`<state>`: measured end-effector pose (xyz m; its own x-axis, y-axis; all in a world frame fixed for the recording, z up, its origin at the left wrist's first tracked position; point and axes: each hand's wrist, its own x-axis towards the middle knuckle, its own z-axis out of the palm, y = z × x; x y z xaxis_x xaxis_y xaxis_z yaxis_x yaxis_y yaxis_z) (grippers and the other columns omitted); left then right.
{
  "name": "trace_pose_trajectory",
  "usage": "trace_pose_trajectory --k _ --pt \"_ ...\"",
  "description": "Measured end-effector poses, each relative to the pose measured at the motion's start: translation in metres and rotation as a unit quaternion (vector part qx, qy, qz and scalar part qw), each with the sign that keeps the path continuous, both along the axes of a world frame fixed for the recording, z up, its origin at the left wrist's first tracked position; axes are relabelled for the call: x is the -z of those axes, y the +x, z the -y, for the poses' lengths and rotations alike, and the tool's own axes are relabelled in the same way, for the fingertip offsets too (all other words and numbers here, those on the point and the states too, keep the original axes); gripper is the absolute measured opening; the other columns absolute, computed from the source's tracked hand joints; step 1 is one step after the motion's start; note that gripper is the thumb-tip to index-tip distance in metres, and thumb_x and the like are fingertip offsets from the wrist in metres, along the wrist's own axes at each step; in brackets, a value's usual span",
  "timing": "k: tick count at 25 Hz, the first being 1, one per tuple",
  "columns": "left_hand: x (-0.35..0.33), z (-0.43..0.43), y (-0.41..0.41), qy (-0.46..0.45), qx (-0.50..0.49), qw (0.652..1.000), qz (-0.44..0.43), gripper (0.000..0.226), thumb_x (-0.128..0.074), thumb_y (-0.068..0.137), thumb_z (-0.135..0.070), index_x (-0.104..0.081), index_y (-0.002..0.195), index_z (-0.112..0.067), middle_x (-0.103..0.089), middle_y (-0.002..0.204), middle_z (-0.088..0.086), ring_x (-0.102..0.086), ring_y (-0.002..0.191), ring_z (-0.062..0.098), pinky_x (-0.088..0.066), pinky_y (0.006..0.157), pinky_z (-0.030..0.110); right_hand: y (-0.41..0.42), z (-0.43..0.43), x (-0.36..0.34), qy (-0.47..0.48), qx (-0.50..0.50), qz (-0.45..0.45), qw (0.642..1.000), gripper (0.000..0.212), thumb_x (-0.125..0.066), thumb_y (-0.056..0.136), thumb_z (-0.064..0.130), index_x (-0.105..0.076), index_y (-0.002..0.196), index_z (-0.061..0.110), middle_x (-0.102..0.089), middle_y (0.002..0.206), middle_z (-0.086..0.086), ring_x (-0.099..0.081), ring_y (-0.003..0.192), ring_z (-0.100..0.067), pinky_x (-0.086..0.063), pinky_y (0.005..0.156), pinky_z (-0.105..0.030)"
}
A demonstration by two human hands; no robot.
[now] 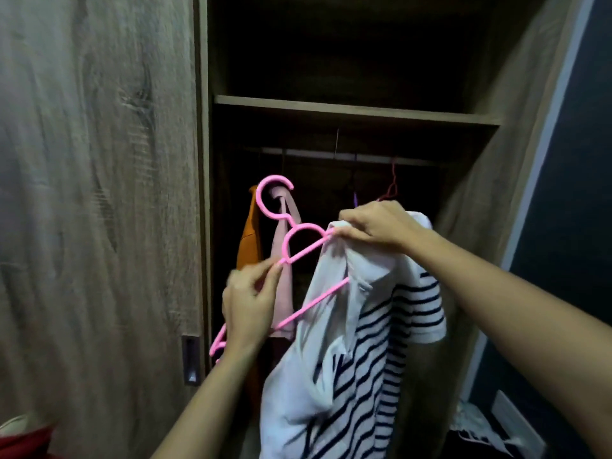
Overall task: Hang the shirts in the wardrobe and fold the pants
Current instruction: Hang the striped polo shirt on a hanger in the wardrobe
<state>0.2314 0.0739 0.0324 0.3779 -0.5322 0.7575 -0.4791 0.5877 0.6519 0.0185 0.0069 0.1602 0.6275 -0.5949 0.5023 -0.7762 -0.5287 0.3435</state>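
Observation:
I hold a pink plastic hanger (299, 241) in front of the open wardrobe. My left hand (250, 301) pinches its left shoulder arm near the neck. My right hand (377, 228) grips the white collar of a white shirt with dark navy stripes (374, 352) together with the hanger's right arm. The hanger's right half is inside the shirt, and the shirt hangs down bunched and twisted. The hook points up toward the wardrobe rail (347, 157).
An orange garment (248, 240) and a pale pink one (284, 286) hang at the rail's left. Empty hangers (390, 187) hang at its right. A shelf (351, 109) sits above the rail. The closed wooden door (99, 210) fills the left. Red fabric (23, 440) lies bottom left.

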Motion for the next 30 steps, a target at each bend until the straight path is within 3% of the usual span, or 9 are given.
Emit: trace_pose_trajectory --k 2,4,6,9,14,20,24,27,30 --pt "0.007 0.000 -0.001 -0.044 -0.149 0.987 0.043 0.030 -0.059 0.083 -0.031 -0.060 0.113 -0.034 -0.048 0.119 0.003 -0.042 0.106 0.022 -0.031 0.091 0.028 -0.002 0.002 0.003 -0.028 0.010 0.052 0.998 0.053 -0.025 0.081 0.073 -0.042 0.071 0.023 -0.066 0.078 -0.004 -0.064 0.082 -0.031 -0.038 0.059 -0.032" --pt "0.035 -0.008 -0.015 -0.058 -0.166 0.979 0.105 0.021 -0.055 0.080 -0.034 -0.057 0.102 -0.034 -0.036 0.119 0.006 -0.037 0.108 0.026 -0.029 0.093 0.038 -0.008 0.001 0.003 -0.036 0.013 0.127 0.991 0.052 -0.029 0.080 0.073 -0.039 0.067 0.023 -0.060 0.067 -0.001 -0.063 0.076 -0.031 -0.033 0.057 -0.030" --pt "0.072 -0.015 -0.037 0.098 -0.090 0.976 0.171 0.018 -0.052 0.080 -0.043 -0.061 0.095 -0.039 -0.026 0.127 -0.001 -0.029 0.117 0.023 -0.027 0.095 0.045 -0.013 -0.002 -0.001 -0.035 0.007 0.190 0.981 0.052 -0.032 0.081 0.073 -0.044 0.066 0.025 -0.049 0.057 0.006 -0.058 0.067 -0.025 -0.032 0.057 -0.029" --pt "0.108 -0.004 -0.051 0.340 0.071 0.896 0.278 0.027 -0.054 0.080 -0.037 -0.060 0.106 -0.043 -0.016 0.138 -0.006 -0.025 0.128 0.019 -0.031 0.100 0.037 -0.022 -0.007 -0.008 -0.048 0.004 0.220 0.974 0.057 -0.034 0.082 0.072 -0.055 0.075 0.020 -0.048 0.055 0.006 -0.051 0.061 -0.017 -0.035 0.057 -0.029" --pt "0.102 0.036 0.012 0.384 0.174 0.887 0.191 0.060 -0.051 0.071 -0.014 -0.052 0.119 -0.049 -0.066 0.117 0.003 -0.061 0.110 0.019 -0.043 0.085 0.016 -0.079 -0.015 -0.003 -0.066 0.028 0.248 0.966 0.064 -0.027 0.079 0.071 -0.057 0.075 0.015 -0.048 0.055 0.004 -0.051 0.060 -0.017 -0.034 0.057 -0.028" --pt "0.077 0.051 -0.012 0.397 -0.043 0.887 0.233 0.041 -0.051 0.085 -0.051 -0.072 0.085 -0.016 -0.071 0.090 0.012 -0.065 0.092 0.031 -0.049 0.077 0.034 -0.091 -0.021 0.007 -0.055 0.031 0.205 0.977 0.054 -0.030 0.077 0.073 -0.049 0.066 0.024 -0.044 0.051 0.009 -0.048 0.057 -0.015 -0.031 0.055 -0.027" --pt "0.077 0.052 -0.022 0.299 -0.056 0.947 0.105 0.019 -0.062 0.081 -0.019 -0.075 0.093 -0.011 -0.073 0.088 0.014 -0.066 0.091 0.034 -0.052 0.076 0.036 -0.109 -0.029 0.012 -0.069 0.042 0.200 0.976 0.056 -0.030 0.077 0.074 -0.053 0.067 0.024 -0.041 0.050 0.012 -0.048 0.056 -0.015 -0.031 0.049 -0.022" --pt "0.067 0.056 -0.017 0.293 0.037 0.954 -0.054 0.017 -0.067 0.075 -0.013 -0.076 0.089 -0.011 -0.073 0.080 0.011 -0.069 0.083 0.028 -0.054 0.078 0.037 -0.127 -0.034 0.021 -0.088 0.049 0.165 0.981 0.047 -0.029 0.082 0.072 -0.035 0.059 0.031 -0.037 0.049 0.010 -0.046 0.052 -0.015 -0.029 0.046 -0.023" --pt "0.049 0.061 -0.001 0.280 0.020 0.959 -0.031 0.014 -0.065 0.076 -0.011 -0.076 0.085 -0.011 -0.072 0.076 0.006 -0.068 0.080 0.022 -0.050 0.073 0.028 -0.149 -0.037 0.036 -0.125 0.062 0.108 0.984 0.060 -0.021 0.089 0.069 -0.042 0.059 0.021 -0.047 0.051 0.005 -0.051 0.044 -0.020 -0.027 0.043 -0.022"
